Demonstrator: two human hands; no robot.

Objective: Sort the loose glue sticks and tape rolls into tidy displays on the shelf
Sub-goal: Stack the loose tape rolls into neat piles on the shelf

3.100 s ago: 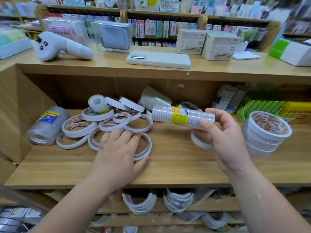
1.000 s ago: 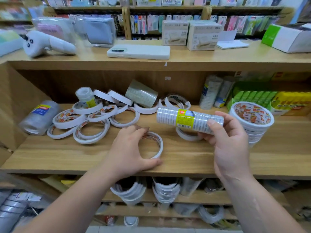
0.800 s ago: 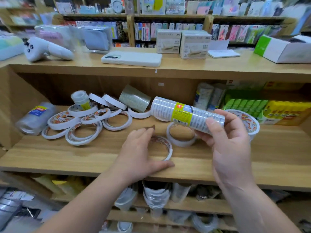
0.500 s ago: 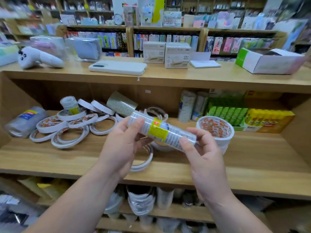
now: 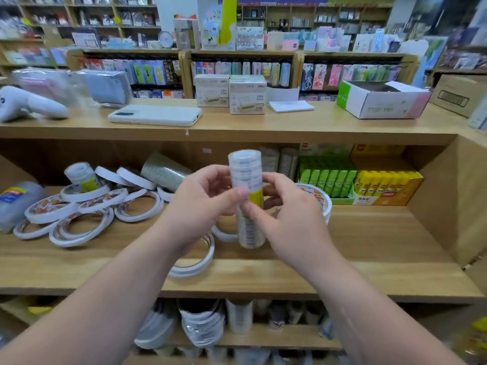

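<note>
- Tape rolls first: the sleeve of tape rolls [image 5: 246,198] stands upright between my hands, raised off the shelf [image 5: 369,246], with its yellow label facing me.
- My left hand [image 5: 203,206] grips its middle from the left, thumb in front and fingers curled round the back. My right hand [image 5: 292,219] pinches it from the right, thumb and fingertips at the label.
- I count four wrapped sleeves: the one I hold, a lying sleeve [image 5: 15,204] far to the left of my left hand, and two upright sleeves [image 5: 279,160] just beyond the held one, both blurred.
- Loose tape rolls [image 5: 79,225] lie heaped to the left of my left hand. There are roughly nine, but they overlap too much for an exact count.
- Two more lie flat near me: a front roll [image 5: 197,262] under my left wrist at the shelf edge, and a second roll [image 5: 224,233] just below the held sleeve.
- One stack of tape rolls [image 5: 320,198] sits behind my right hand, partly hidden.
- Glue sticks fill two boxes to the right of my right hand, a green box [image 5: 326,180] and a yellow box [image 5: 382,185], side by side.
- Half a second ago the sleeve lay slanted across my hands; now it is vertical.
- A second ago my left hand was on the front roll; now it is up on the sleeve.
</note>
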